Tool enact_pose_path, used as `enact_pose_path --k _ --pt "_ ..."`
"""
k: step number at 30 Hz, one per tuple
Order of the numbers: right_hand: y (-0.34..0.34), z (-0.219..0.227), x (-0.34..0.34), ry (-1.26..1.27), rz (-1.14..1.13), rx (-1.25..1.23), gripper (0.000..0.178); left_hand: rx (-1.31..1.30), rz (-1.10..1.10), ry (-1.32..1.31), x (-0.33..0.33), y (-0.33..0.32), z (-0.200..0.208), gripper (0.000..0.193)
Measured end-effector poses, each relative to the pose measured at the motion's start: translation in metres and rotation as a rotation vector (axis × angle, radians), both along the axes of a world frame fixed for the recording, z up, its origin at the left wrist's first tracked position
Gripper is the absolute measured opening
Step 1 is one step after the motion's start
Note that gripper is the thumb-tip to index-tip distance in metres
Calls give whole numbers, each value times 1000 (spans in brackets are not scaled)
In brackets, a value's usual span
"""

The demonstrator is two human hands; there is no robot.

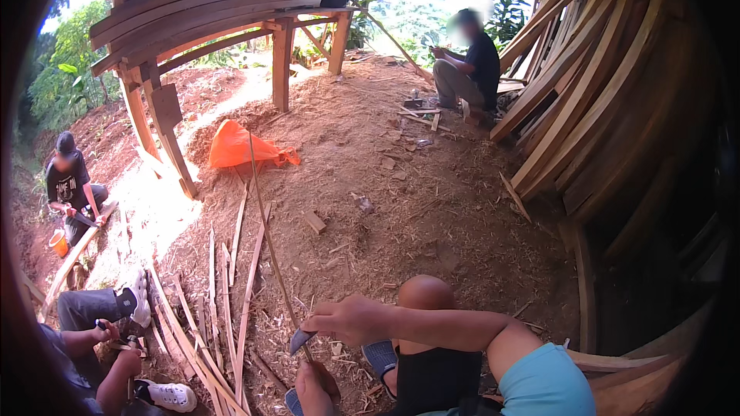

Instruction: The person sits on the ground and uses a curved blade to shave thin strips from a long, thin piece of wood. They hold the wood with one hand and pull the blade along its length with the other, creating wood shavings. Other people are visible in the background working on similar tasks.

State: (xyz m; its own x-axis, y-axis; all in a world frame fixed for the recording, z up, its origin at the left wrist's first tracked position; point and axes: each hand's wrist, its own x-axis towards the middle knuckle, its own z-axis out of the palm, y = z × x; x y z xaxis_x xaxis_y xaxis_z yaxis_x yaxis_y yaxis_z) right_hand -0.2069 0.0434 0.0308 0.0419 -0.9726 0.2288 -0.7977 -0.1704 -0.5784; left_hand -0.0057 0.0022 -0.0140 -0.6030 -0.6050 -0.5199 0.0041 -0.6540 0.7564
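Note:
A long, thin wooden strip [271, 250] slants up and away from my hands over the ground, its far tip near an orange sheet [240, 146]. My left hand [314, 387] is closed around the strip's near end, low in the view. Just above it, my right hand [348, 320] is closed on a dark grey blade-like tool [300, 340], which lies against the strip. The tool's handle is hidden in my fingers, so its exact kind cannot be made out. My bare knee [426, 293] is beside my right forearm.
Several loose wooden strips [244, 293] lie to the left. A person [100, 347] sits there; another [73, 189] crouches farther off with a plank. A third person [470, 65] squats at the back. Boards [586, 85] lean on the right; stacked planks [208, 0] rest on a wooden frame.

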Motion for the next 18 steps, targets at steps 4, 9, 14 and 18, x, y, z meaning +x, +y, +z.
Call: enact_pose_path --k 4,9,14,18 --pt "0 -6 13 32 -3 38 38 34 36 67 1 -7 -13 36" --pt "-4 8 14 142 -32 37 34 42 174 -57 -1 -3 -6 32" --pt "-6 -5 14 51 -16 -43 32 16 124 12 1 -6 -2 33" --pt "-5 -1 8 14 -42 7 31 -42 98 -17 2 -7 4 35"
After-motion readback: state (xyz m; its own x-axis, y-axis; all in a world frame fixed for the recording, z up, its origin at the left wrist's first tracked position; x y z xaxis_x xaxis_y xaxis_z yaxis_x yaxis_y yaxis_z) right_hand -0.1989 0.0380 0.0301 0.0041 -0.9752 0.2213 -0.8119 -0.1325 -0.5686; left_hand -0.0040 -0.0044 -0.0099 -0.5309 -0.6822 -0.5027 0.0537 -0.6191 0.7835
